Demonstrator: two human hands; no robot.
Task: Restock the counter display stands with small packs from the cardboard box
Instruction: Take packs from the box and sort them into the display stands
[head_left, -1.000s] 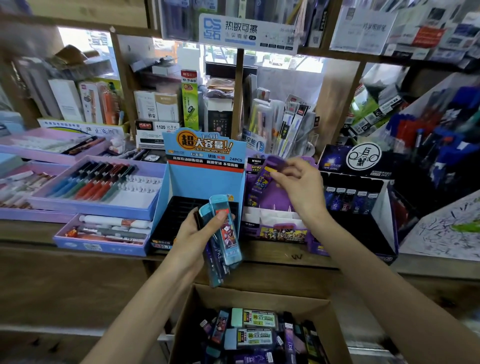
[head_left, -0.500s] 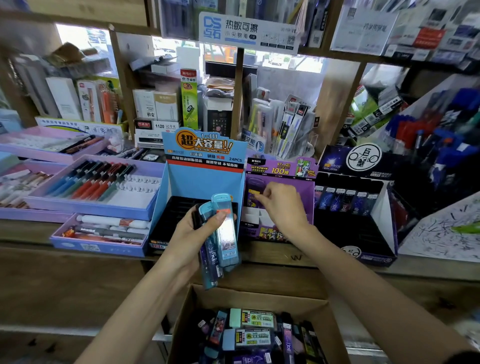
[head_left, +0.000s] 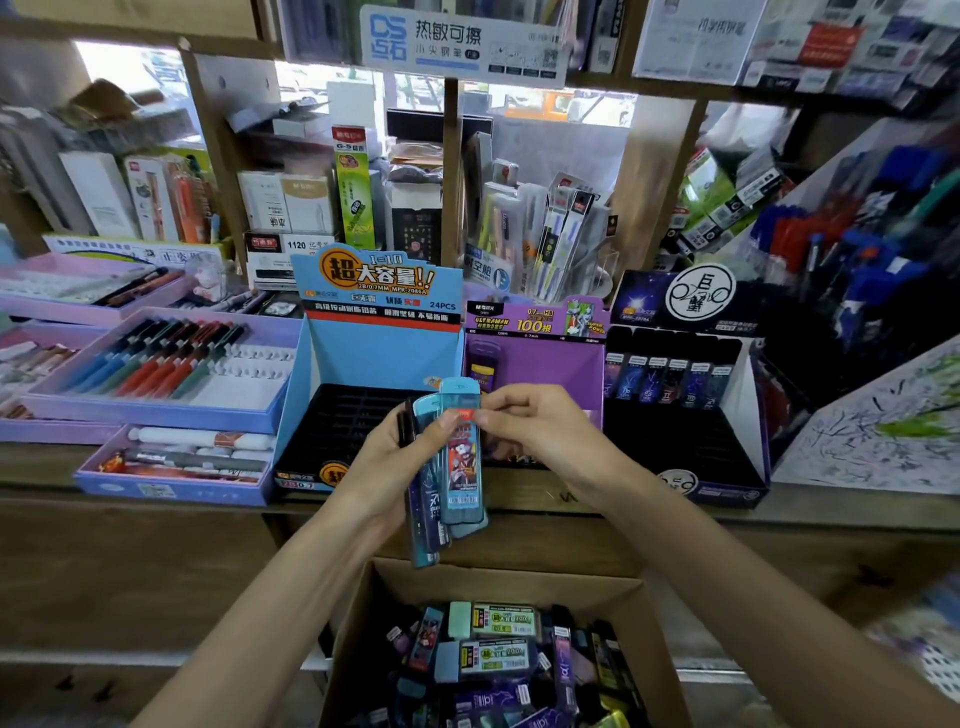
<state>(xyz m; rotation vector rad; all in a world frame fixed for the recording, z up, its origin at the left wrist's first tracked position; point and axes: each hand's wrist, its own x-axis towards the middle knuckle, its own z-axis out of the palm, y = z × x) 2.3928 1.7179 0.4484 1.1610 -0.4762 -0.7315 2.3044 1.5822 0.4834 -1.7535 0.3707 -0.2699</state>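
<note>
My left hand grips a bundle of small blue packs, held upright in front of the counter. My right hand pinches the top of the front pack in that bundle with thumb and forefinger. Behind the hands stand three display stands: a blue stand with black slots that look bare, a purple stand with one purple pack in its back left slot, and a black stand with a row of dark packs. The cardboard box below holds several mixed packs.
Purple pen trays lie on the wooden counter at the left. Shelves behind carry boxed pens and a clear cup of packaged pens. A slanted rack of blue and red pens rises at the right.
My right hand left a purple pack in the purple stand, then drew back to the blue packs in my left hand and pinched the front one. The left hand barely moved.
</note>
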